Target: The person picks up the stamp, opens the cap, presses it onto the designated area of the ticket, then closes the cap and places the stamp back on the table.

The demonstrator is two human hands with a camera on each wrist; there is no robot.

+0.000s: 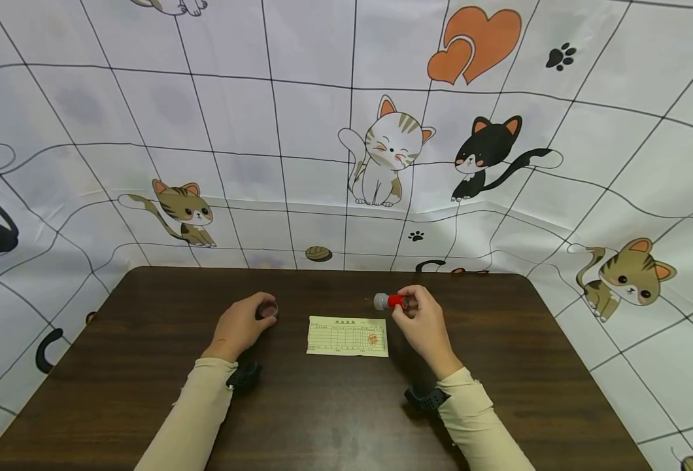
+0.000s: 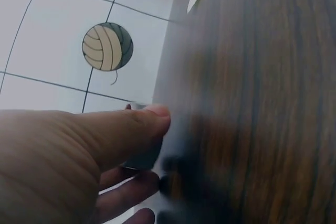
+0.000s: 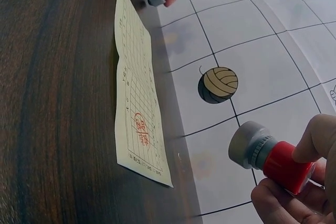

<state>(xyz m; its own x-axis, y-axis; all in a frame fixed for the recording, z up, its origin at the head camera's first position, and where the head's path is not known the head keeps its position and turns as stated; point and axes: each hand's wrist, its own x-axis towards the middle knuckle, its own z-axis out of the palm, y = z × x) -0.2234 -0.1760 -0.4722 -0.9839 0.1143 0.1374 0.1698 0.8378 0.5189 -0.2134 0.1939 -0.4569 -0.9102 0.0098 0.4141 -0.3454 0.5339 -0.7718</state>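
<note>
My right hand (image 1: 427, 327) pinches a red stamp (image 1: 396, 301) between thumb and fingers, above the table right of a yellow printed slip (image 1: 337, 340). The stamp lies sideways, its grey round end toward the left; in the right wrist view its red body (image 3: 286, 165) shows plainly. My left hand (image 1: 240, 329) grips a small round grey cap (image 1: 267, 310) by its sides, left of the slip. Thumb and fingers partly cover this cap (image 2: 144, 157) in the left wrist view. A round red stamp mark (image 1: 372, 339) shows on the slip's right part.
The dark wooden table (image 1: 311, 418) extends around both hands, its far edge just beyond them. Behind and beside it hangs a white gridded cloth (image 1: 311, 118) printed with cats. Dark bands (image 1: 425, 398) sit on both wrists.
</note>
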